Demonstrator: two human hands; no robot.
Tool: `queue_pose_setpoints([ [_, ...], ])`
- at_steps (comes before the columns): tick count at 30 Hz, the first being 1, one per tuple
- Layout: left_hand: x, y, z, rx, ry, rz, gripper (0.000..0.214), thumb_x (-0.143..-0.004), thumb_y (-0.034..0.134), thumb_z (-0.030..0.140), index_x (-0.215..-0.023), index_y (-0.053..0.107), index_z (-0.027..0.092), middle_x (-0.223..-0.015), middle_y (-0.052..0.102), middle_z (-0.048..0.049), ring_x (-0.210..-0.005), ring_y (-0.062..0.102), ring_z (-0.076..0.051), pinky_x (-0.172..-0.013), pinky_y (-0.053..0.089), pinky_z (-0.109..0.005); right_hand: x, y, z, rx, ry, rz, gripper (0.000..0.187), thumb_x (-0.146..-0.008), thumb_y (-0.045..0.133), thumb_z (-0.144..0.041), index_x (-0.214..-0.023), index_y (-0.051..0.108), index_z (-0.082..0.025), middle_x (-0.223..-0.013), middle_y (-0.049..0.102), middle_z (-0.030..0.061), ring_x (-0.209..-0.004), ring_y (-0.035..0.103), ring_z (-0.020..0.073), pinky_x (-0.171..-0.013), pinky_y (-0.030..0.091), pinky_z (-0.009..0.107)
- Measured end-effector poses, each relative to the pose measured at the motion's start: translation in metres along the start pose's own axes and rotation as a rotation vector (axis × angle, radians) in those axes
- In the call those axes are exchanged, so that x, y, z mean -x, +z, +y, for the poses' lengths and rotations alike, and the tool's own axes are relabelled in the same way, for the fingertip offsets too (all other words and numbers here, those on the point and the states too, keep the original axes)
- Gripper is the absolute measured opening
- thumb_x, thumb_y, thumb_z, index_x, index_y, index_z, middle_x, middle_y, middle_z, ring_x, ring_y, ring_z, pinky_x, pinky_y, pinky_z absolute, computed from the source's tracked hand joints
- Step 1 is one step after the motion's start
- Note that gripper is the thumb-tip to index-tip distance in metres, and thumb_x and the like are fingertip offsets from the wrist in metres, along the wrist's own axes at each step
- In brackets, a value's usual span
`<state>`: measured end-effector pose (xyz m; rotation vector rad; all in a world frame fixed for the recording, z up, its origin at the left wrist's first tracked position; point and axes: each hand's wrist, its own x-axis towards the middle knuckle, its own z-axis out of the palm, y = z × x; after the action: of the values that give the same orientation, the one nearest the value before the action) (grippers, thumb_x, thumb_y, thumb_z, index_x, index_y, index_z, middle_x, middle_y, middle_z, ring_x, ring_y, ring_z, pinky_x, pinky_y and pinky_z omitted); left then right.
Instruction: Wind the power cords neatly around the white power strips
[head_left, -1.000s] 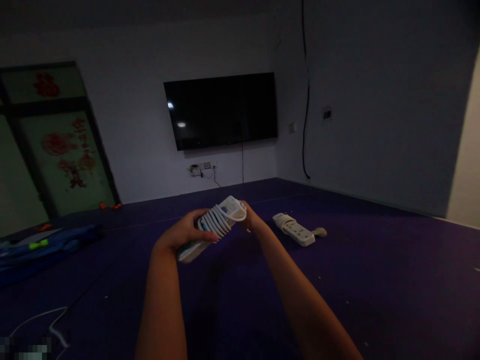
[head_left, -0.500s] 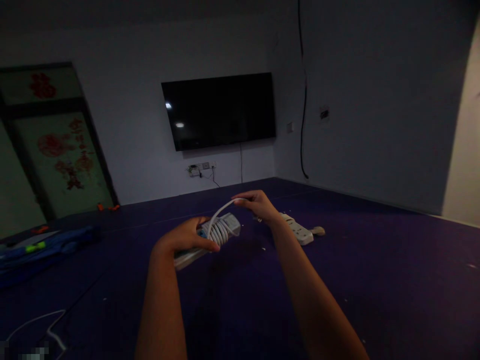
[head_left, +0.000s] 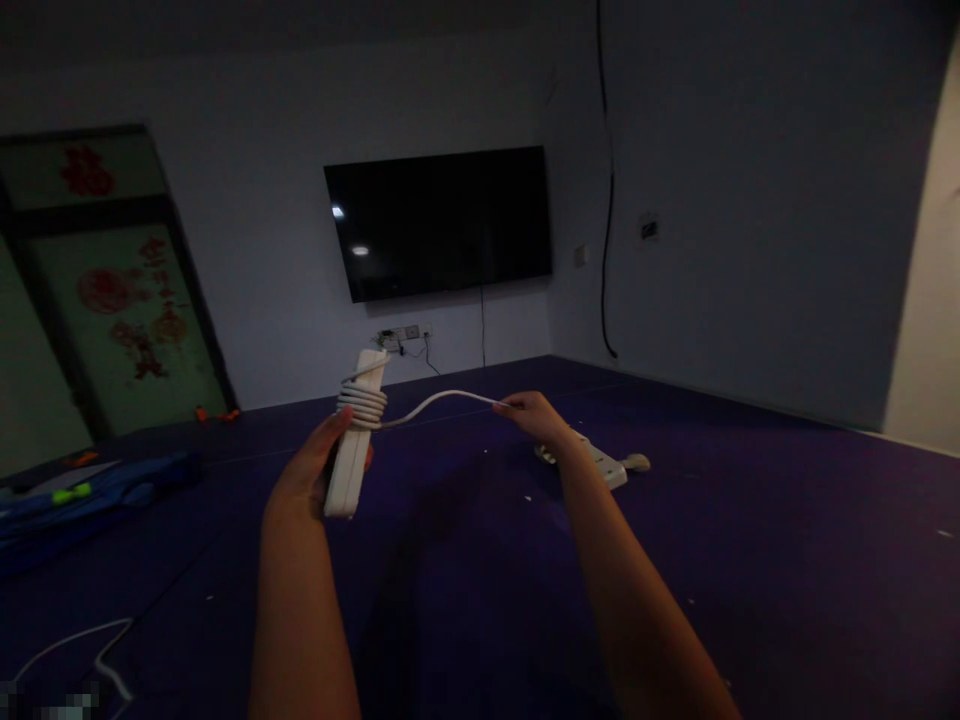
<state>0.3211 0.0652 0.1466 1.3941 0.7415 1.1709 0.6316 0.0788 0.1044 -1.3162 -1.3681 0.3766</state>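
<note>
My left hand (head_left: 313, 470) grips a white power strip (head_left: 354, 440), held almost upright in front of me, with several turns of its white cord (head_left: 442, 401) wound round its upper part. The free length of cord runs rightward to my right hand (head_left: 534, 414), which pinches it at about the same height. Just behind my right wrist a second white power strip (head_left: 600, 462) lies flat on the purple floor, partly hidden by my hand.
A dark television (head_left: 442, 220) hangs on the far wall above a wall socket (head_left: 401, 337). A blue bundle (head_left: 90, 495) lies at the left, by a decorated glass door (head_left: 105, 300). A loose white cable (head_left: 75, 645) lies at the lower left. A black cable (head_left: 606, 180) runs down the right wall.
My left hand has swung the power strip from lying sideways to nearly upright and moved it left. My right hand has pulled a length of cord out to the right, so fewer turns remain wound.
</note>
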Motion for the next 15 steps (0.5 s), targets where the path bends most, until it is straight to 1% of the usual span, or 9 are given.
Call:
queue_pose_setpoints([
  [2, 0.001, 0.003, 0.004, 0.020, 0.015, -0.016, 0.049, -0.061, 0.068, 0.062, -0.076, 0.059, 0.016, -0.046, 0.055, -0.0005, -0.037, 0.046, -0.011, -0.035, 0.032, -0.020, -0.002, 0.008, 0.004, 0.018, 0.098, -0.076, 0.025, -0.076, 0.063, -0.036, -0.072, 0.070, -0.012, -0.046, 0.045, -0.0055, -0.043, 0.040, 0.0074, -0.044, 0.032, 0.021],
  [3, 0.000, 0.005, 0.005, 0.019, 0.031, -0.019, 0.048, -0.062, 0.067, 0.061, -0.076, 0.060, 0.016, -0.045, 0.055, -0.0010, -0.037, 0.046, -0.011, -0.034, 0.032, -0.019, -0.002, 0.013, 0.004, 0.018, 0.134, -0.117, 0.023, -0.078, 0.061, -0.033, -0.074, 0.070, -0.012, -0.045, 0.045, -0.0058, -0.041, 0.040, 0.0071, -0.042, 0.032, 0.020],
  [6, -0.003, 0.015, 0.008, 0.042, 0.056, -0.008, 0.046, -0.062, 0.066, 0.059, -0.076, 0.062, 0.015, -0.044, 0.054, -0.0013, -0.036, 0.046, -0.010, -0.034, 0.032, -0.020, 0.001, 0.027, 0.003, 0.014, 0.188, -0.219, 0.017, -0.083, 0.056, -0.022, -0.080, 0.069, -0.012, -0.048, 0.050, -0.0042, -0.039, 0.045, 0.0072, -0.042, 0.035, 0.020],
  [9, -0.007, 0.024, 0.008, 0.094, 0.069, 0.018, 0.047, -0.057, 0.067, 0.058, -0.074, 0.063, 0.015, -0.043, 0.053, -0.0009, -0.036, 0.046, -0.010, -0.033, 0.033, -0.020, 0.007, 0.036, 0.000, 0.025, 0.232, -0.313, 0.018, -0.086, 0.051, -0.016, -0.084, 0.068, -0.013, -0.051, 0.055, -0.0025, -0.041, 0.050, 0.0075, -0.042, 0.034, 0.018],
  [12, -0.010, 0.030, 0.008, 0.125, 0.060, 0.034, 0.045, -0.057, 0.069, 0.055, -0.075, 0.064, 0.014, -0.044, 0.053, -0.0002, -0.036, 0.047, -0.011, -0.034, 0.035, -0.021, 0.012, 0.039, -0.001, 0.055, 0.277, -0.401, 0.020, -0.090, 0.048, -0.018, -0.089, 0.067, -0.014, -0.054, 0.058, -0.0014, -0.044, 0.055, 0.0084, -0.043, 0.034, 0.017],
  [15, -0.009, 0.034, 0.007, 0.093, 0.033, 0.040, 0.042, -0.059, 0.070, 0.053, -0.075, 0.064, 0.014, -0.045, 0.054, -0.0005, -0.037, 0.047, -0.011, -0.035, 0.036, -0.021, 0.014, 0.039, 0.001, 0.124, 0.327, -0.504, 0.019, -0.092, 0.049, -0.024, -0.090, 0.065, -0.013, -0.056, 0.060, -0.0006, -0.045, 0.057, 0.0092, -0.044, 0.036, 0.018],
])
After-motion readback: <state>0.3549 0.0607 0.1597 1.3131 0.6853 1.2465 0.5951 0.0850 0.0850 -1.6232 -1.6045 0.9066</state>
